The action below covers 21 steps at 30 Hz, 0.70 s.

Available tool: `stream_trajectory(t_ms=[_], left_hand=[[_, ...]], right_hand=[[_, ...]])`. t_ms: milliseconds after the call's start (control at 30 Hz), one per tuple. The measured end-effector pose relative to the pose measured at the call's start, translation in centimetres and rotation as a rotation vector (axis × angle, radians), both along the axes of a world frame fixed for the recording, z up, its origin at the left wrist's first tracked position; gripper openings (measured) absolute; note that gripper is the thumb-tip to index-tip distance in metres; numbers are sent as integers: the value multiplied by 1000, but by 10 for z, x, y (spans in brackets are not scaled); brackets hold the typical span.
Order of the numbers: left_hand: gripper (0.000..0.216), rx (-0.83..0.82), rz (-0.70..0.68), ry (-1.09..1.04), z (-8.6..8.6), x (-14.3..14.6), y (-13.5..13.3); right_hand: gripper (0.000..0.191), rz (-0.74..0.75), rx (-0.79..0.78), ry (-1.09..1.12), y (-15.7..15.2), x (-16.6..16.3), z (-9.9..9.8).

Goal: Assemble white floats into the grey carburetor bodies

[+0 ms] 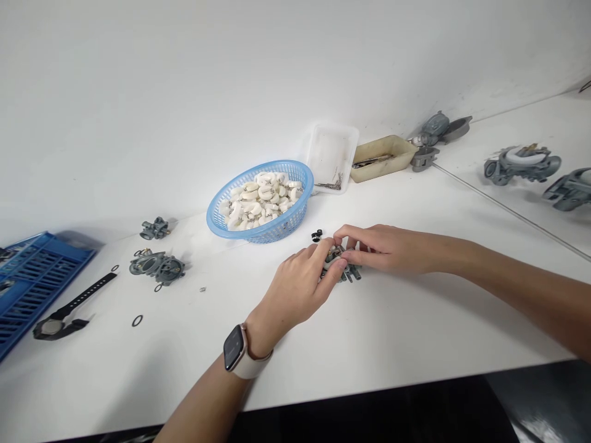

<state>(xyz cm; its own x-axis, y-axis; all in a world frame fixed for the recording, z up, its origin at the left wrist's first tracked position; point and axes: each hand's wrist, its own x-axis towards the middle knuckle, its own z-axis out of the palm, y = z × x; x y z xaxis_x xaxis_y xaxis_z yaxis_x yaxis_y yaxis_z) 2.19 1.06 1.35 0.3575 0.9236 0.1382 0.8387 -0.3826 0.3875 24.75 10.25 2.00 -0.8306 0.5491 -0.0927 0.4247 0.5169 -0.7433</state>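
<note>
A small grey metal carburetor body [344,267] rests on the white table [392,332] in the middle. My left hand [298,289], with a smartwatch on its wrist, grips the part from the left, fingers curled on it. My right hand [381,247] reaches in from the right and pinches the top of the same part with fingertips together. A small black piece [316,234] lies just behind the hands. Most of the part is hidden by my fingers.
A blue basket [221,229] of white curved pieces stands behind the hands. A clear tray [331,157] and a beige tray [383,157] sit further back. Grey carburetors [157,266] and a black wristwatch [69,311] lie left, by a blue crate [28,283]. More carburetors [521,163] lie right.
</note>
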Motion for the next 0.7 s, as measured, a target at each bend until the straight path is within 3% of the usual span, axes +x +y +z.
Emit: stream_trajectory(t_ms=[700], left_hand=[[32, 17, -2, 7, 0, 0, 1]], right_hand=[[44, -8, -4, -42, -3, 0, 6]])
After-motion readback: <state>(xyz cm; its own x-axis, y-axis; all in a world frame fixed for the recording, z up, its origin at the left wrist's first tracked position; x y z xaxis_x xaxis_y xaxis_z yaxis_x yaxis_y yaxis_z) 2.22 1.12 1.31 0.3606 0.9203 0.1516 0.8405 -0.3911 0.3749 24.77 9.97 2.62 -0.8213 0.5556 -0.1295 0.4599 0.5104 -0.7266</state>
